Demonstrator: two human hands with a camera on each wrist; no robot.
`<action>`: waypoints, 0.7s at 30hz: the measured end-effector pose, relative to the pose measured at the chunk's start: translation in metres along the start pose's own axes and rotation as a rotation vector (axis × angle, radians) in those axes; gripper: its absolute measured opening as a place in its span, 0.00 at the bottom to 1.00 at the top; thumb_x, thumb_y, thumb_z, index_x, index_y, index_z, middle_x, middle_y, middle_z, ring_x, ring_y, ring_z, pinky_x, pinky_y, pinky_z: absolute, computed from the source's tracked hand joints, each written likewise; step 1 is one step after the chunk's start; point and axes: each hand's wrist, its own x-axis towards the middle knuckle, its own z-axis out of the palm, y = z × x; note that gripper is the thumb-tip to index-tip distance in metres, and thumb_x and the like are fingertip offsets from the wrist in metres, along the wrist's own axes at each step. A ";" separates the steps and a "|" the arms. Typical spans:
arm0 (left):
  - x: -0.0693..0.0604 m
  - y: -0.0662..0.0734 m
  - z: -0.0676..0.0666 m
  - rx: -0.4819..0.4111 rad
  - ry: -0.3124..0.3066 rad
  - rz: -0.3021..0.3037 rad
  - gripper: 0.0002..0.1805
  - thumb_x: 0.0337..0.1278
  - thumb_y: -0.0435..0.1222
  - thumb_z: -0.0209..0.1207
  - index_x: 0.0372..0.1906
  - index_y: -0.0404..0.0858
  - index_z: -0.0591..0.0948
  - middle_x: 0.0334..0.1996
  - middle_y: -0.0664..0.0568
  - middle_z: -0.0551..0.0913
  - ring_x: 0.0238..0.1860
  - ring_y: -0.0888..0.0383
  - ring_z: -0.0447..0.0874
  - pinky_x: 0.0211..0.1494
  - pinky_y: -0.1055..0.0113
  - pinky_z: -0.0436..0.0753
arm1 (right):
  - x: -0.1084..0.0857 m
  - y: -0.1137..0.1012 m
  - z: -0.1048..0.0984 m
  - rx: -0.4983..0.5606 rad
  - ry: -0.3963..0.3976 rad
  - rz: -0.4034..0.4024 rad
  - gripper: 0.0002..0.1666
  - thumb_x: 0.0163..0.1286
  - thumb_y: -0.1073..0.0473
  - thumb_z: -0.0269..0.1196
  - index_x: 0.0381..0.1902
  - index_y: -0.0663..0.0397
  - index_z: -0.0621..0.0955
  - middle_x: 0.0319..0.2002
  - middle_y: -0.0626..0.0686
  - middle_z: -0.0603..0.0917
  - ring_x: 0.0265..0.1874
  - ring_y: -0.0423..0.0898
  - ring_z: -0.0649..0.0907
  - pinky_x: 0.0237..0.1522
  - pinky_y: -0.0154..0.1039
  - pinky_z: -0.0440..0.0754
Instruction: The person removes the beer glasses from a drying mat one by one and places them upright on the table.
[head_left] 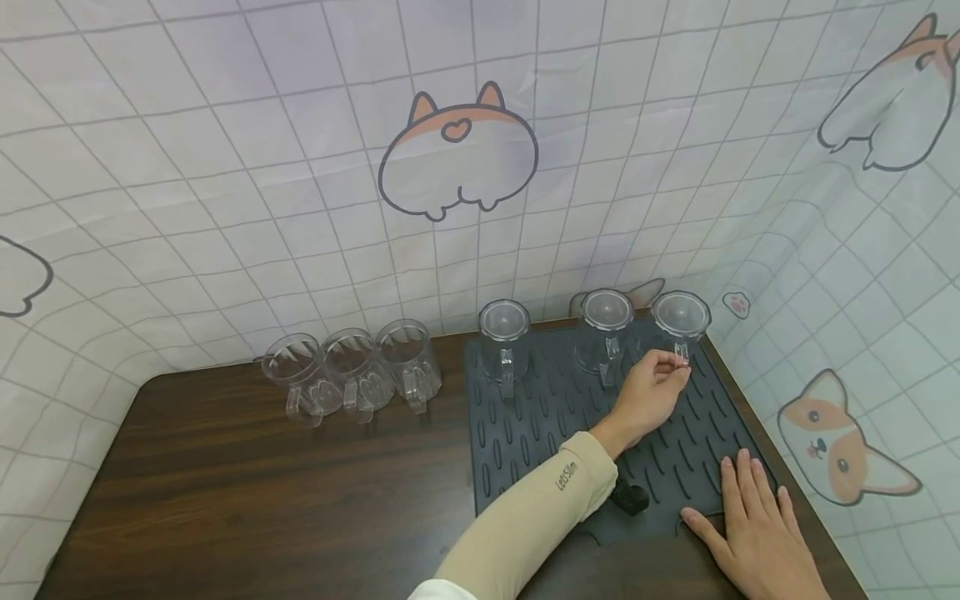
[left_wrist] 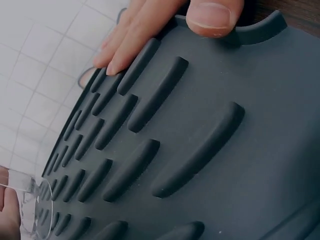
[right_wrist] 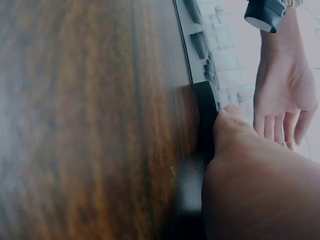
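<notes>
Mugs [head_left: 504, 342] number six, left fingers [head_left: 660, 358] pinching one's handle [head_left: 681, 350], right fingers [head_left: 750, 487] lying flat.

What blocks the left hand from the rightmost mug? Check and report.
Nothing visible: the left hand has its fingers on the handle of the rightmost mug. The middle mug on the mat stands apart, to the left; the right hand lies well clear.

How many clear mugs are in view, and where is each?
6. Left to right: first mug, second mug and third mug on the wooden table; fourth mug, fifth mug and sixth mug on the ridged mat, the sixth's handle pinched by the left hand.
</notes>
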 end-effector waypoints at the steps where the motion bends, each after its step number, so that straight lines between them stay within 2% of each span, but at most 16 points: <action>1: 0.000 0.000 0.000 0.020 0.009 0.003 0.12 0.79 0.43 0.53 0.59 0.46 0.78 0.57 0.56 0.84 0.57 0.69 0.82 0.56 0.76 0.81 | 0.000 0.000 0.000 0.001 0.001 0.001 0.62 0.76 0.24 0.47 0.81 0.72 0.46 0.81 0.73 0.34 0.81 0.73 0.37 0.77 0.71 0.23; 6: -0.001 0.000 -0.002 0.127 0.036 0.045 0.14 0.79 0.41 0.54 0.59 0.46 0.83 0.54 0.56 0.88 0.52 0.71 0.84 0.54 0.78 0.81 | 0.001 -0.001 0.000 0.003 0.008 0.001 0.62 0.76 0.24 0.47 0.80 0.73 0.47 0.81 0.74 0.35 0.81 0.73 0.38 0.78 0.71 0.25; 13: -0.004 -0.005 -0.006 0.255 0.042 0.117 0.12 0.78 0.38 0.53 0.53 0.47 0.85 0.52 0.56 0.89 0.48 0.72 0.83 0.52 0.79 0.81 | 0.002 -0.001 0.000 -0.001 0.012 -0.004 0.62 0.77 0.25 0.47 0.80 0.73 0.47 0.81 0.74 0.36 0.81 0.73 0.38 0.78 0.72 0.26; 15: -0.004 -0.006 -0.008 0.267 0.052 0.127 0.12 0.78 0.38 0.53 0.52 0.47 0.86 0.51 0.56 0.89 0.47 0.73 0.82 0.51 0.80 0.80 | 0.002 -0.001 -0.001 -0.002 0.010 -0.004 0.61 0.77 0.25 0.47 0.80 0.73 0.47 0.81 0.75 0.36 0.81 0.73 0.39 0.78 0.72 0.27; 21: -0.007 -0.006 -0.010 0.223 0.064 0.132 0.11 0.77 0.38 0.54 0.51 0.48 0.87 0.50 0.57 0.90 0.45 0.75 0.80 0.49 0.79 0.79 | 0.001 -0.002 -0.001 -0.008 0.012 -0.003 0.62 0.77 0.26 0.48 0.80 0.73 0.47 0.81 0.75 0.37 0.81 0.74 0.39 0.78 0.73 0.29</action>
